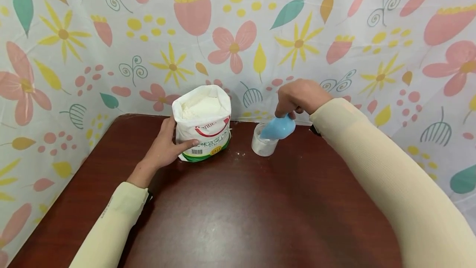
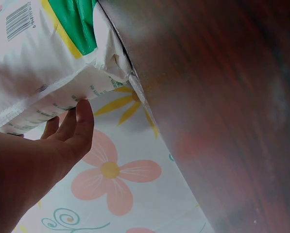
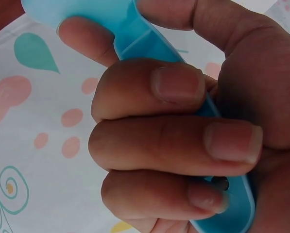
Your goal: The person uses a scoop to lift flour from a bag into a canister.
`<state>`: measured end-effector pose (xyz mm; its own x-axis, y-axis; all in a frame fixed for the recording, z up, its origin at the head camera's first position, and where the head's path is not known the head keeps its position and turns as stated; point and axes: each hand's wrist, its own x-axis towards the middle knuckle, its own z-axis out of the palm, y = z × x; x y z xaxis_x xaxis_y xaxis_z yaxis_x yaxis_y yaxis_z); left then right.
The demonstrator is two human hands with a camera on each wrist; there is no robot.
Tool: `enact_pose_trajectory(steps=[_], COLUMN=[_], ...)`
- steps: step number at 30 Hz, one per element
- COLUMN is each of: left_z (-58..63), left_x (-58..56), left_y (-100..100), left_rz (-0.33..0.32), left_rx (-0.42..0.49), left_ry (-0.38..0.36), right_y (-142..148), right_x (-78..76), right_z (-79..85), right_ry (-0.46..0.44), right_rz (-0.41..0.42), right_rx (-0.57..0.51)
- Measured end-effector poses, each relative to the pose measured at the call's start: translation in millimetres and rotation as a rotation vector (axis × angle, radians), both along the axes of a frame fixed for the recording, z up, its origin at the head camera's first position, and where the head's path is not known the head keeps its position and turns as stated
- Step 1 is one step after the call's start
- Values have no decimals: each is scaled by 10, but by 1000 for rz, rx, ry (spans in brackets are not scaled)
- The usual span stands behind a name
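A blue scoop [image 1: 279, 128] is tipped over a small clear tub [image 1: 263, 147] on the table, its bowl at the tub's mouth. My right hand [image 1: 300, 96] grips its handle; in the right wrist view several fingers [image 3: 164, 141] curl round the blue handle [image 3: 232, 206]. To the left stands an open white flour bag [image 1: 202, 129] full of white powder. My left hand [image 1: 165, 146] holds this bag by its left side, thumb across the front. The left wrist view shows fingertips [image 2: 84, 114] against the side of the bag [image 2: 33, 63]. What lies inside the scoop is hidden.
Both things stand near the back edge of a dark brown table [image 1: 223, 210]. Spilled white powder [image 1: 241, 154] dots the wood between bag and tub. A flower-patterned curtain [image 1: 238, 24] hangs directly behind the table and along its left side.
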<state>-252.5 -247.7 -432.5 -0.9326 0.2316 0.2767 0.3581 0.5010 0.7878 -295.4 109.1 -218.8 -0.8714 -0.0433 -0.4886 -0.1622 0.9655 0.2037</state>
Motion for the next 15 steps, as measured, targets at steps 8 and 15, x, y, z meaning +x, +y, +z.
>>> enact_pose_trajectory(steps=[8, 15], left_z=[7, 32], left_x=[1, 11], left_y=[10, 22], left_rz=[10, 9], left_rx=[-5, 3], left_ry=[-11, -6], right_y=[-5, 25], right_x=[13, 20], right_z=[23, 74], right_ry=[3, -9], right_rz=[21, 12], right_rx=[19, 8])
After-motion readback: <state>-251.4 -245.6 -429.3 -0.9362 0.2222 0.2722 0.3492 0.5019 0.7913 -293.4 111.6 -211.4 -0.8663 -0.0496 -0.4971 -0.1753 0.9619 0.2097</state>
